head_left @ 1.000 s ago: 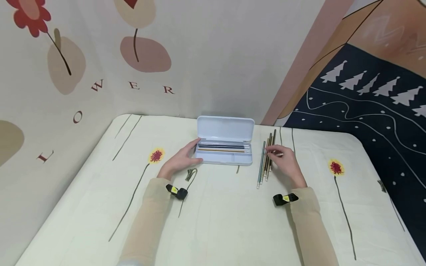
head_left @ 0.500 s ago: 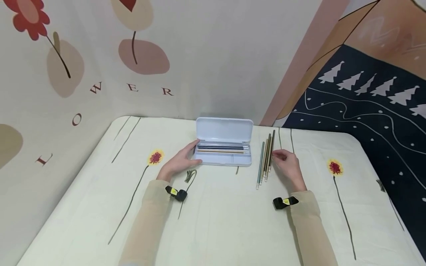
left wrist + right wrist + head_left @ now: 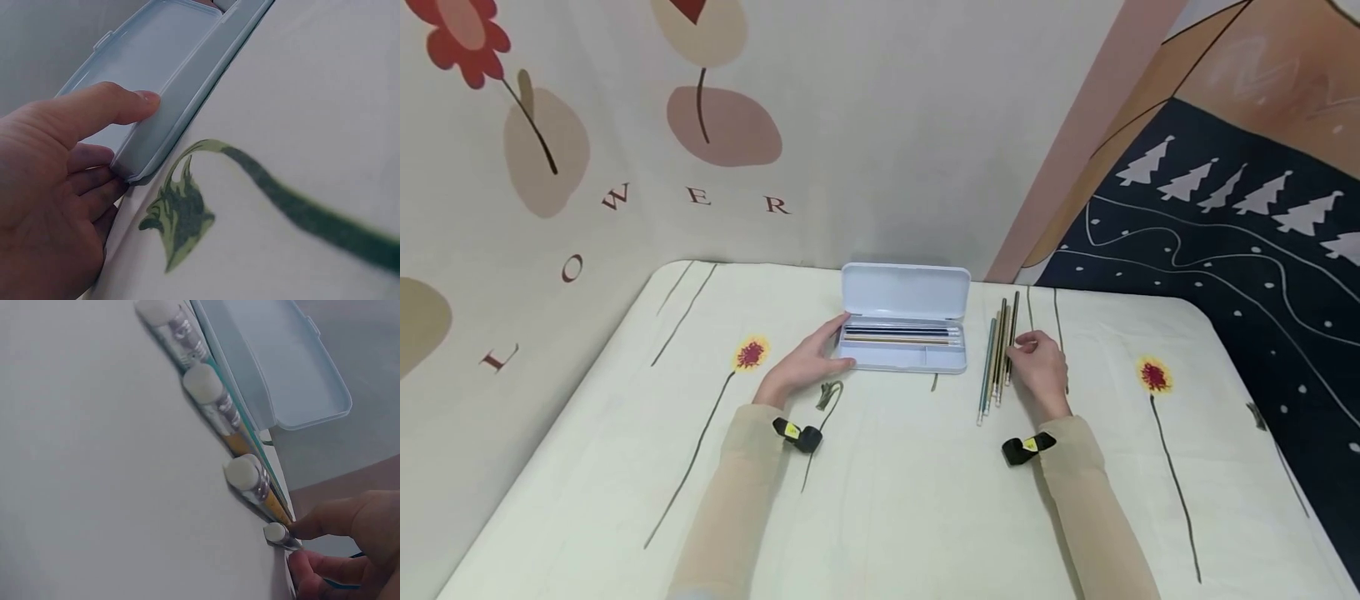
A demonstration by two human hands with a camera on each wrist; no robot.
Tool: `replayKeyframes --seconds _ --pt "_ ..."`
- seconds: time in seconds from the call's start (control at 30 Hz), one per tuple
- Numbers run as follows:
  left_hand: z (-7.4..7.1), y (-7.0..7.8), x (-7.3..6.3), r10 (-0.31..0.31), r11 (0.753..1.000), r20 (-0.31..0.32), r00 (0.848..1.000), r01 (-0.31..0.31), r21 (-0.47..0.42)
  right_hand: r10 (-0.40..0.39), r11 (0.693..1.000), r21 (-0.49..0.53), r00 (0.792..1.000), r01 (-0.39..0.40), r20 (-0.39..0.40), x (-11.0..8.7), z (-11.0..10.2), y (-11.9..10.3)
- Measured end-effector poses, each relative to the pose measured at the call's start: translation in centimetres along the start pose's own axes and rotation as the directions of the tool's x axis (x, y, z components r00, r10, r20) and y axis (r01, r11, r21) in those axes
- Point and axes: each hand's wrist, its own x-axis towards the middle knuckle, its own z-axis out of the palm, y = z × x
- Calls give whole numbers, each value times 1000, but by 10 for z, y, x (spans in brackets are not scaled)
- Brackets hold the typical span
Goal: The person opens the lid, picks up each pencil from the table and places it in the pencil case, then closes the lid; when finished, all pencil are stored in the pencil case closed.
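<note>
My left hand (image 3: 805, 362) holds the left end of a pale blue pencil case (image 3: 887, 360), its thumb on the front wall and its fingers round the end. The case's lid (image 3: 907, 292) stands raised, and several pencils (image 3: 902, 341) lie in the back part of the tray. To the right of the case, a row of pencils (image 3: 990, 375) with white erasers lies on the cloth. My right hand (image 3: 1040, 367) pinches the rightmost one, a dark pencil (image 3: 1014, 312), between thumb and fingers. Its white eraser (image 3: 275, 532) shows close to the fingertips in the right wrist view.
A white cloth (image 3: 880, 500) printed with flowers covers the table. Behind it hangs a pale wall covering (image 3: 880, 150) with printed shapes and letters. A dark panel with white trees (image 3: 1183, 183) borders the right side.
My right hand went from over the pencils to their right side, then in against the rightmost one, which now lies slightly apart from the others. The left hand stays on the case.
</note>
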Motion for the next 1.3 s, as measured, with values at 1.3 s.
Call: replayKeyframes --seconds 1.3 --pt "0 0 2 8 1000 -3 1000 -8 10 -169 982 102 982 160 81 8 -40 16"
